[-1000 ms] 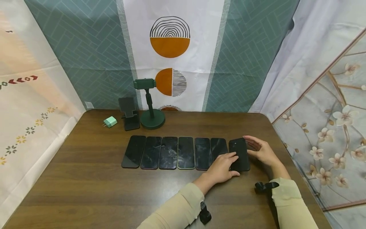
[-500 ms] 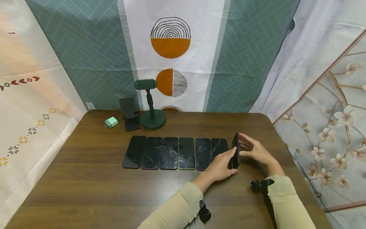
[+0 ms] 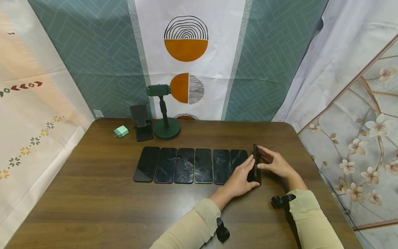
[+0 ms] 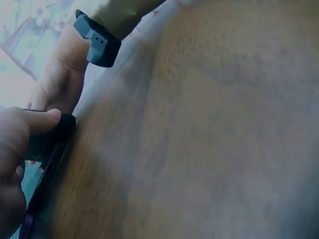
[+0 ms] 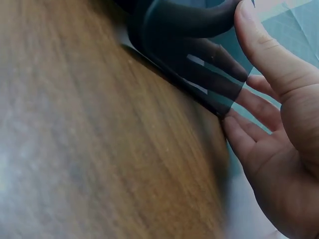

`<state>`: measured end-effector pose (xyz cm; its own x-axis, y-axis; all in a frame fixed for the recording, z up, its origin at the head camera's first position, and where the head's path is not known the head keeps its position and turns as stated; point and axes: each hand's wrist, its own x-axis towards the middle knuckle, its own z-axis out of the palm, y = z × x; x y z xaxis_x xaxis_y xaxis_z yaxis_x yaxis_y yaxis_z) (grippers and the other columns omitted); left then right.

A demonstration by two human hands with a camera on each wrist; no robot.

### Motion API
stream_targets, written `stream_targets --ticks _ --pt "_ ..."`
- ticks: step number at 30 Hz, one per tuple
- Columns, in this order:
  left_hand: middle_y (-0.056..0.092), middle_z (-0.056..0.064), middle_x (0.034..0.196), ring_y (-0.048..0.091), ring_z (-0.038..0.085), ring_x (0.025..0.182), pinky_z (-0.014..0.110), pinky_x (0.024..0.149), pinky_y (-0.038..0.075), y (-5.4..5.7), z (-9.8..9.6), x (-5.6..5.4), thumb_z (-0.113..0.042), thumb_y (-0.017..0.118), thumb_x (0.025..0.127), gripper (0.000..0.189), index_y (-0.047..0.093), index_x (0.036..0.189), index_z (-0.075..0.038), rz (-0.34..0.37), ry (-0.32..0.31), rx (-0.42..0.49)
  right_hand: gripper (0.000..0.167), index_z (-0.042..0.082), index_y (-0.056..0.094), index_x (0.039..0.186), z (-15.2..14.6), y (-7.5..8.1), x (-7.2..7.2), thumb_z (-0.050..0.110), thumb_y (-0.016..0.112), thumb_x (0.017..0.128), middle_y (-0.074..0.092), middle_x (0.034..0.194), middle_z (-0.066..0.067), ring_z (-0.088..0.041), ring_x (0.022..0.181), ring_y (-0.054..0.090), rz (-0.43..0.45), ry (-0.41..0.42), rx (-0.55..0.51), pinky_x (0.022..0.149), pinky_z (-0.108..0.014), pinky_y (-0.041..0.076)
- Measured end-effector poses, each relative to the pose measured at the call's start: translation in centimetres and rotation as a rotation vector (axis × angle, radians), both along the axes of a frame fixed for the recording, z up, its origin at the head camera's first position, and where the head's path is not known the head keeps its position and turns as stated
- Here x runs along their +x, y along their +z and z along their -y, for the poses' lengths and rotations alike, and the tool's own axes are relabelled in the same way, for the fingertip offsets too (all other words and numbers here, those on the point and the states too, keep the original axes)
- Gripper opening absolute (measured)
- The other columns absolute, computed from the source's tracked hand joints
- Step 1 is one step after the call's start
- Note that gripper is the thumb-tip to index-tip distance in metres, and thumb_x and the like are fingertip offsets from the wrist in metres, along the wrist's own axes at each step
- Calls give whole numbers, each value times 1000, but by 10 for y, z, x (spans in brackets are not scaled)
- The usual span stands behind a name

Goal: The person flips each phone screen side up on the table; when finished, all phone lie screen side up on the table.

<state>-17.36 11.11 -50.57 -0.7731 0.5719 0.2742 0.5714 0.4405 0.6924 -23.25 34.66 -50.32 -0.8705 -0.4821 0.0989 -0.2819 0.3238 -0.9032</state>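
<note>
A dark phone (image 3: 255, 162) stands tilted up on its long edge at the right end of a row of phones. My left hand (image 3: 238, 179) holds it from the left, thumb by the near end and fingers toward the upper edge. From the right, my right hand (image 3: 277, 166) grips its far part between thumb and fingers. In the right wrist view, the phone's glossy face (image 5: 184, 64) mirrors the fingers, and the right thumb (image 5: 254, 30) lies at its edge. The left wrist view has the left thumb (image 4: 45, 121) across the phone's dark end.
Several more phones lie side by side, such as the green-edged one (image 3: 203, 166) and the leftmost one (image 3: 147, 164). Behind them on the wooden table (image 3: 102, 204) stand a green phone stand (image 3: 167, 129), a black phone stand (image 3: 144, 131) and a mint plug adapter (image 3: 121, 131).
The phone lay nearly flat with its back up a second ago; both hands have turned it onto its edge. My right hand has moved left, while the row of phones stays put.
</note>
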Motion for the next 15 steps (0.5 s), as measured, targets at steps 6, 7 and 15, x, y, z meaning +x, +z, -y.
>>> stream_targets --ticks 6,7,15 --pt "25 8 166 30 22 149 31 116 35 -2 1 0 -31 86 83 94 35 155 1 124 2 102 86 -12 28 153 -1 -3 0 -2 78 85 30 157 -33 -49 144 27 -2 -31 20 107 -11 35" --pt "26 8 165 30 23 149 32 116 35 -2 2 1 -33 86 82 94 36 155 0 145 7 110 87 -12 28 153 -1 -3 0 -2 79 84 31 156 -34 -45 145 28 -13 -34 28 107 -11 34" --pt "33 9 162 38 31 145 39 113 40 6 -2 3 -47 77 88 84 43 154 -9 178 67 -23 83 -13 33 151 -3 -4 -1 -3 80 82 33 154 -35 -26 148 30 -89 -9 73 109 -7 28"
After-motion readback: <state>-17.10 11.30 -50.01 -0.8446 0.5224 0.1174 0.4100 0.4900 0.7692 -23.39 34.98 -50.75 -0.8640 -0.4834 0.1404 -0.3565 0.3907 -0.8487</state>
